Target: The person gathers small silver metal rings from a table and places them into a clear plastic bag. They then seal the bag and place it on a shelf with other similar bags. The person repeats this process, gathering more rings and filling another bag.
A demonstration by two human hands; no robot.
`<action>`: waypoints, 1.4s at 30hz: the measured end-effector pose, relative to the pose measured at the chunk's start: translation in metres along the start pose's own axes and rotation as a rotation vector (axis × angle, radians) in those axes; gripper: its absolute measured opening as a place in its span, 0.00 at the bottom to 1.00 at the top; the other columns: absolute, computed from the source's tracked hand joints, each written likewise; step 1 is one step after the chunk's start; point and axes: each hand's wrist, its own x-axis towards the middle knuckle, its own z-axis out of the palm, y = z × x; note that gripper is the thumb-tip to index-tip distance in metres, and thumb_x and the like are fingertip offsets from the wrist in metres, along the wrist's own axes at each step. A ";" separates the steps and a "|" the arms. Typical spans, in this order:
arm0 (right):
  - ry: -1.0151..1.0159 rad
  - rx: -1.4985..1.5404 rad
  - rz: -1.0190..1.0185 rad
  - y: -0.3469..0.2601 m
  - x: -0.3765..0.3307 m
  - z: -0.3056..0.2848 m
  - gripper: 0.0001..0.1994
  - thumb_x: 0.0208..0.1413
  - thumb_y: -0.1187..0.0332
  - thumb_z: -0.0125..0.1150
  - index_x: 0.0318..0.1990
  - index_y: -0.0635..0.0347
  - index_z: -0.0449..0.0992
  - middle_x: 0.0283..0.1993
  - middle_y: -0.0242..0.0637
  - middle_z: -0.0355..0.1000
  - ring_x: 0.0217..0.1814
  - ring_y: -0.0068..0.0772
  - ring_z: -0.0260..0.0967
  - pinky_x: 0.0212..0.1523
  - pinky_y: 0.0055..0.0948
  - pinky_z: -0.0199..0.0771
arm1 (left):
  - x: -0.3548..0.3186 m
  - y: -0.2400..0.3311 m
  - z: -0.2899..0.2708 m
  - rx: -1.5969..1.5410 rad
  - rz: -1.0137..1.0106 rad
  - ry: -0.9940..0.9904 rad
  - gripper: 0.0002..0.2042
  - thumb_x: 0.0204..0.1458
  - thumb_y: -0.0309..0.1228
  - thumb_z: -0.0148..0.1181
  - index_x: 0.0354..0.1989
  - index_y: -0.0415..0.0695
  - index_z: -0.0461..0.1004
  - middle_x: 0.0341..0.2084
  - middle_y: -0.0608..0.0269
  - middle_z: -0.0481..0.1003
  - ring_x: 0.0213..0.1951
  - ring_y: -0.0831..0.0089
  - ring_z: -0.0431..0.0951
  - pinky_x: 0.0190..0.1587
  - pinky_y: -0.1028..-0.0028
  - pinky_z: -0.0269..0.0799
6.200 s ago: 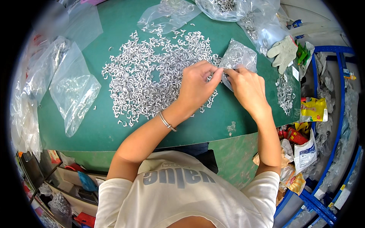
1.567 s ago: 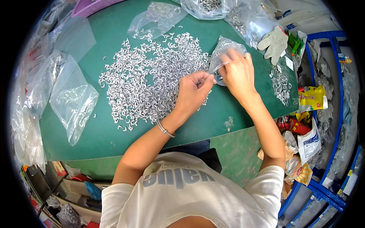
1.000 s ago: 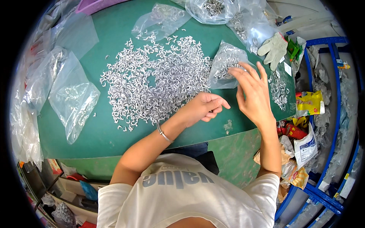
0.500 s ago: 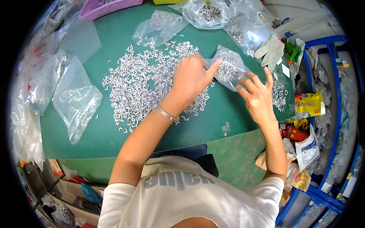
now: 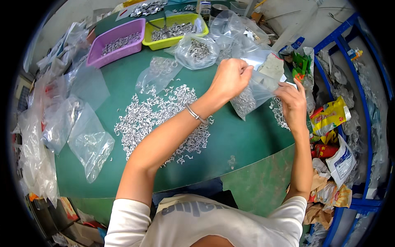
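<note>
A clear plastic bag (image 5: 256, 91) with small silvery curved metal pieces in its bottom hangs between my hands, above the right part of the green table. My left hand (image 5: 231, 78) is closed on the left side of the bag's mouth. Pinched in the fingers of my right hand (image 5: 293, 99) is the opposite corner of the mouth. A wide heap of the same curved pieces (image 5: 144, 119) lies on the table, partly covered by my left forearm. Past my right hand lies a smaller pile of pieces (image 5: 279, 113).
At the back stand a purple basket (image 5: 96, 51) and a yellow-green basket (image 5: 154, 44), both holding metal pieces. Filled clear bags (image 5: 196, 51) and a pale glove (image 5: 272, 70) lie near them. Empty-looking plastic bags (image 5: 90, 140) cover the left side. A blue rack (image 5: 366, 123) stands right.
Both hands have lifted the bag from the table; it now hangs with its pieces at the bottom. The right hand has closed on the bag's edge. The view has tilted up, showing the baskets.
</note>
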 end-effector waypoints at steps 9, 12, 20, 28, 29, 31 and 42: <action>-0.113 0.020 0.130 -0.014 -0.060 -0.004 0.08 0.38 0.82 0.54 0.29 0.62 0.72 0.34 0.36 0.72 0.45 0.37 0.68 0.49 0.38 0.60 | -0.037 -0.002 0.032 0.033 -0.045 -0.131 0.16 0.50 0.31 0.57 0.15 0.34 0.65 0.08 0.68 0.56 0.16 0.83 0.52 0.17 0.74 0.49; -0.090 0.048 0.114 -0.035 -0.051 -0.002 0.09 0.37 0.81 0.53 0.30 0.62 0.72 0.35 0.35 0.71 0.46 0.37 0.67 0.49 0.40 0.59 | -0.043 0.003 0.021 0.037 -0.159 -0.191 0.16 0.49 0.31 0.60 0.14 0.36 0.66 0.09 0.75 0.55 0.17 0.87 0.52 0.17 0.78 0.46; -0.056 0.220 -0.049 -0.053 -0.047 0.012 0.06 0.38 0.72 0.56 0.28 0.59 0.73 0.27 0.30 0.65 0.37 0.29 0.64 0.48 0.43 0.57 | -0.049 0.020 -0.012 0.334 -0.111 -0.357 0.12 0.38 0.29 0.68 0.21 0.36 0.70 0.09 0.67 0.58 0.14 0.79 0.56 0.17 0.76 0.51; -0.015 0.079 0.099 -0.021 -0.048 0.025 0.04 0.36 0.76 0.57 0.25 0.59 0.73 0.26 0.31 0.67 0.36 0.32 0.65 0.45 0.38 0.57 | -0.014 -0.008 0.027 0.345 0.128 -0.147 0.10 0.44 0.24 0.56 0.15 0.31 0.67 0.15 0.40 0.66 0.20 0.46 0.67 0.27 0.60 0.65; -0.008 0.086 0.187 -0.002 -0.049 0.031 0.04 0.36 0.77 0.58 0.24 0.59 0.73 0.26 0.32 0.67 0.36 0.33 0.65 0.45 0.39 0.57 | 0.003 -0.019 0.046 0.309 0.156 -0.136 0.13 0.45 0.27 0.56 0.16 0.31 0.67 0.13 0.42 0.64 0.17 0.53 0.65 0.24 0.63 0.63; -0.004 0.069 0.295 0.016 -0.059 0.042 0.05 0.37 0.79 0.59 0.24 0.60 0.72 0.26 0.33 0.67 0.36 0.35 0.65 0.46 0.40 0.57 | 0.014 -0.030 0.070 0.254 0.163 -0.164 0.15 0.47 0.30 0.56 0.16 0.31 0.66 0.11 0.45 0.62 0.13 0.61 0.61 0.21 0.66 0.61; 0.073 0.083 0.226 -0.020 -0.067 0.032 0.08 0.34 0.79 0.58 0.27 0.58 0.73 0.29 0.30 0.67 0.40 0.33 0.65 0.48 0.44 0.55 | -0.025 -0.014 0.026 0.194 -0.161 -0.324 0.14 0.48 0.29 0.58 0.17 0.33 0.68 0.09 0.64 0.59 0.16 0.81 0.54 0.18 0.74 0.52</action>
